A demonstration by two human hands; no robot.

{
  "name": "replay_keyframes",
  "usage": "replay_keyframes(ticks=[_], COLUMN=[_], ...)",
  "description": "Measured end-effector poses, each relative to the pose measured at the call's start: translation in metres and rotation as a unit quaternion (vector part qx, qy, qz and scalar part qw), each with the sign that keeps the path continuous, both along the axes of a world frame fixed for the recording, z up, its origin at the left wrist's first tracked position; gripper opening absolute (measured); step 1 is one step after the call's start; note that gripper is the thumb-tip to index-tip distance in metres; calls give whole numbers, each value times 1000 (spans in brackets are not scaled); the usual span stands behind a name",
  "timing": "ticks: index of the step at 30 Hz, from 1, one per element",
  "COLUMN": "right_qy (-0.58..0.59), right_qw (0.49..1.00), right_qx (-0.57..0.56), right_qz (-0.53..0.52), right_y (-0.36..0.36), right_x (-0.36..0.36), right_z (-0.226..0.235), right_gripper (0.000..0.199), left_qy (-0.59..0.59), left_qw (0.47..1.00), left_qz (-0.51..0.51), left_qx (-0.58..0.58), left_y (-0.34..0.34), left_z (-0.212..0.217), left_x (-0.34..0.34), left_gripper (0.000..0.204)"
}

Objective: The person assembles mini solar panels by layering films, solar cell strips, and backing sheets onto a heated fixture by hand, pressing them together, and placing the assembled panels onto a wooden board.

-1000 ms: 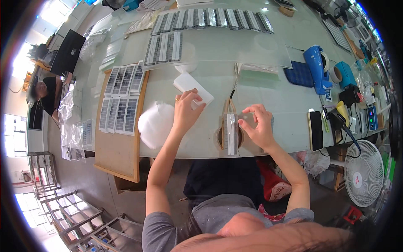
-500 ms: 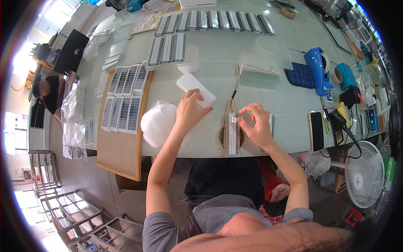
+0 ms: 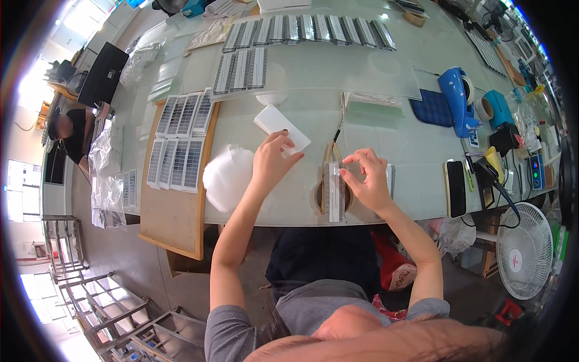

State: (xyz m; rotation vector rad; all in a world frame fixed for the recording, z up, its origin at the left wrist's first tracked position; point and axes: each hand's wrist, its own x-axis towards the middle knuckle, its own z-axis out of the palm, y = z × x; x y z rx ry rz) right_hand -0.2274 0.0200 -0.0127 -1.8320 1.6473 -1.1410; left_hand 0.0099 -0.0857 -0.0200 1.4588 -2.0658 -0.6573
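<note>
Over the near edge of a white stack of sheets (image 3: 281, 123), my left hand (image 3: 272, 158) has its fingers curled and the thumb held apart; nothing shows in its grasp. My right hand (image 3: 369, 178) hovers at the upper right side of a grey-and-white striped strip (image 3: 335, 193). Its index finger and thumb curve toward each other with a small gap, and I see nothing between them. The strip lies upright over a dark round shape with a wooden frame (image 3: 322, 187) near the table's front edge. A round white pad (image 3: 229, 178) rests left of my left forearm.
A wooden board (image 3: 175, 211) at the left carries gridded panels (image 3: 187, 163). Rows of similar strips (image 3: 307, 29) line the back. At right are a blue tape dispenser (image 3: 455, 102), a dark blue cloth (image 3: 430, 108), a phone (image 3: 455, 188) and a white fan (image 3: 523, 250).
My left hand has shifted very slightly, its fingers a touch lower on the white stack. My right hand and the strip look the same.
</note>
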Motion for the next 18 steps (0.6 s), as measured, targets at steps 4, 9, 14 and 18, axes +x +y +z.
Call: replay_keyframes(ticks=[4, 9, 14, 18], right_qy=[-4, -5, -168, -369], right_qw=[1000, 1000, 976, 892], right_qx=[4, -10, 137, 235], right_qz=[1, 2, 29, 110], right_y=[0, -1, -4, -7], right_x=[0, 2, -9, -11], right_z=[-3, -1, 6, 23], right_gripper=[19, 16, 26, 25], left_qy=[28, 77, 338, 119], left_qw=[995, 985, 935, 906], left_qz=[-34, -46, 108, -287], left_qx=[84, 146, -1, -286], left_y=[-10, -14, 34, 81], left_z=[12, 10, 14, 28], left_x=[7, 20, 0, -1], left_gripper=[30, 30, 17, 22])
